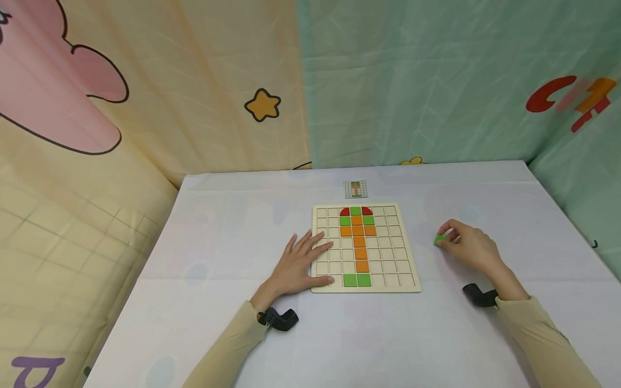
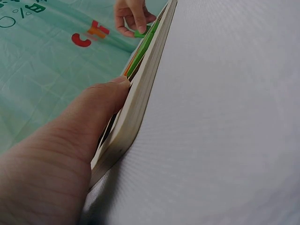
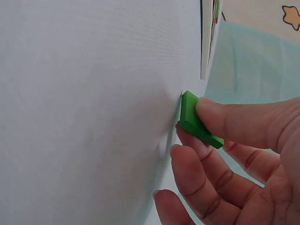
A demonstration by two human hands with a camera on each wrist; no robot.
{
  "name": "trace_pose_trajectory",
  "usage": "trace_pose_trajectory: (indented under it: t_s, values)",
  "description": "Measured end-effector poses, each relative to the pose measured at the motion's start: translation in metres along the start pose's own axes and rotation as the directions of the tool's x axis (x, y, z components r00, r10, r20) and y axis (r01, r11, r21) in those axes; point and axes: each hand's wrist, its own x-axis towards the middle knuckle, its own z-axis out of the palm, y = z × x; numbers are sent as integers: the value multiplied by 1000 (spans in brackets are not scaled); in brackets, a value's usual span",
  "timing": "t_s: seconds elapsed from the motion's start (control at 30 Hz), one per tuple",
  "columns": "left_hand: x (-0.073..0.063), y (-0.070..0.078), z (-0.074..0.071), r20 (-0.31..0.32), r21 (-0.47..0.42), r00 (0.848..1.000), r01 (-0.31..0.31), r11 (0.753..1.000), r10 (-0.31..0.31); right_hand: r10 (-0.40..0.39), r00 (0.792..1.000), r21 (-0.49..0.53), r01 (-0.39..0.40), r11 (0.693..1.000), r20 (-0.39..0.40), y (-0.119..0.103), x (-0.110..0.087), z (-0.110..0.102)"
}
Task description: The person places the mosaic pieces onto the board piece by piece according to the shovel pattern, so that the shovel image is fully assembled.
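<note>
A wooden grid board (image 1: 388, 258) lies on the table, with orange, green and red tiles set in some of its squares. Orange tiles (image 1: 360, 242) run down the middle, two green tiles (image 1: 357, 280) sit side by side at the bottom, and red curved tiles (image 1: 367, 211) are at the top. My left hand (image 1: 298, 267) rests with spread fingers on the board's left edge; its thumb (image 2: 101, 108) lies on the rim. To the right of the board, my right hand (image 1: 470, 248) pinches a green square tile (image 3: 192, 117) between thumb and fingers, close to the tabletop.
Behind the board lies a small pattern card (image 1: 356, 189) with a printed grid. The white cloth-covered table (image 1: 233, 226) reaches back to a yellow and green curtain (image 1: 412, 81). Each wrist wears a black device (image 1: 479, 296).
</note>
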Motion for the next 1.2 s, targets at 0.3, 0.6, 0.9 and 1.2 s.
trace_pose_trajectory:
  t_s: [0.3,0.6,0.9,1.2]
  values:
    - [0,-1,2,12,2,1000,12,1000,-12,-35,999,76,38,996,-34,-14,-2,3]
    - [0,-2,2,13,7,1000,12,1000,-12,-129,991,131,124,984,26,-39,-8,8]
    - [1,-1,0,8,7,1000,11,1000,-11,-273,956,212,247,946,104,-64,-10,21]
    - [1,-1,0,1,3,1000,7,1000,-7,-356,916,255,305,918,185,-81,-13,36]
